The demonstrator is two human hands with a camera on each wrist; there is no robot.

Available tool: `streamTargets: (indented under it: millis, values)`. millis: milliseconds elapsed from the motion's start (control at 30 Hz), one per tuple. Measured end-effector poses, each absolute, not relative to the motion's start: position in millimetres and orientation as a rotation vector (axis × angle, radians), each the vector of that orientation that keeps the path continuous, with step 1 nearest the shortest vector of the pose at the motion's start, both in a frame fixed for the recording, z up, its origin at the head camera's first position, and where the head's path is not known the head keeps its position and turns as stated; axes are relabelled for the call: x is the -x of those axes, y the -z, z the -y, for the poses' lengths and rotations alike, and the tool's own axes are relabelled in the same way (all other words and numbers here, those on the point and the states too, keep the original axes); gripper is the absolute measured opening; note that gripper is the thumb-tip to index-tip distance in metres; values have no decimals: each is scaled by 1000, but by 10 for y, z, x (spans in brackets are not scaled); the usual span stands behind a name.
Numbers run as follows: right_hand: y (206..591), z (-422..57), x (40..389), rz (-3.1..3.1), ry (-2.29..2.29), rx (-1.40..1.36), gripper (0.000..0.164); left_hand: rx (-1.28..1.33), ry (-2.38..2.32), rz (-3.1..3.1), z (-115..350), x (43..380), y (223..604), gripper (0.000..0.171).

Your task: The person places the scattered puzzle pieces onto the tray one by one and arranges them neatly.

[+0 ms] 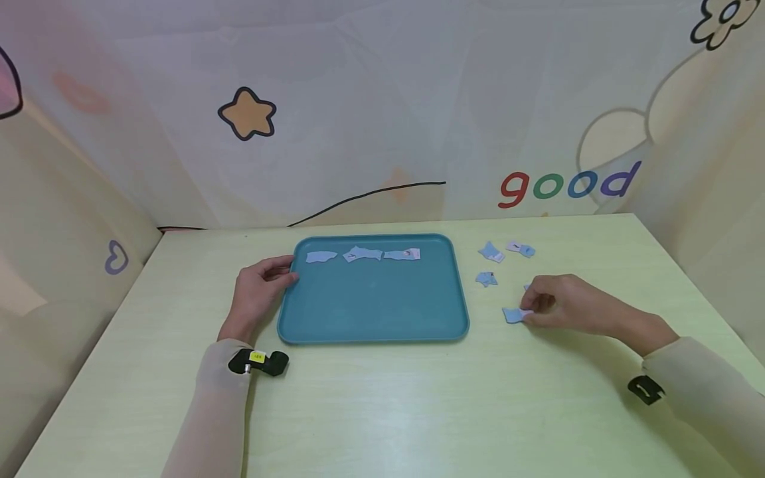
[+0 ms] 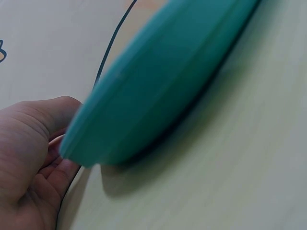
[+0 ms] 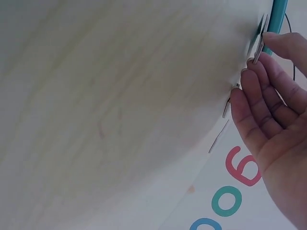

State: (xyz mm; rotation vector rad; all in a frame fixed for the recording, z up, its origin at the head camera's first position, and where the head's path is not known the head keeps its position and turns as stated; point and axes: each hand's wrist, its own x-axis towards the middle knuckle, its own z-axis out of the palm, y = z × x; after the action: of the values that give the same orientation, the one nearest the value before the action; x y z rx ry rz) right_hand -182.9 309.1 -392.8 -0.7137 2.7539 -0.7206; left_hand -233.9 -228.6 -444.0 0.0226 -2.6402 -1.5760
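My left hand [image 1: 255, 292] holds the left rim of a teal tray [image 1: 370, 315]; in the left wrist view the thumb and fingers [image 2: 64, 115] lie around the tray's edge [image 2: 144, 96]. Along the tray's far side lie several torn light-blue paper pieces [image 1: 321, 256] in a row. To the right of the tray, my right hand [image 1: 564, 302] pinches a blue paper piece [image 1: 512, 315] between thumb and fingers. The right wrist view shows this paper piece [image 3: 259, 48] edge-on, off the table. Another scrap is mostly hidden behind the right hand.
Loose paper pieces [image 1: 491, 251] lie on the table right of the tray, with another pair [image 1: 520, 248] and a small one [image 1: 487, 279] close by. A printed cloth [image 1: 370, 113] with a star and the word "good" hangs behind the pale table [image 1: 382, 411].
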Motion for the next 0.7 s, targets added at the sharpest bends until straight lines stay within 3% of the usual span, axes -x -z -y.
streamTargets:
  millis: [700]
  values:
    - [3822,-2748,2115,-2857,818,824,15,-13,1573,2631,2295,2362,4439,43]
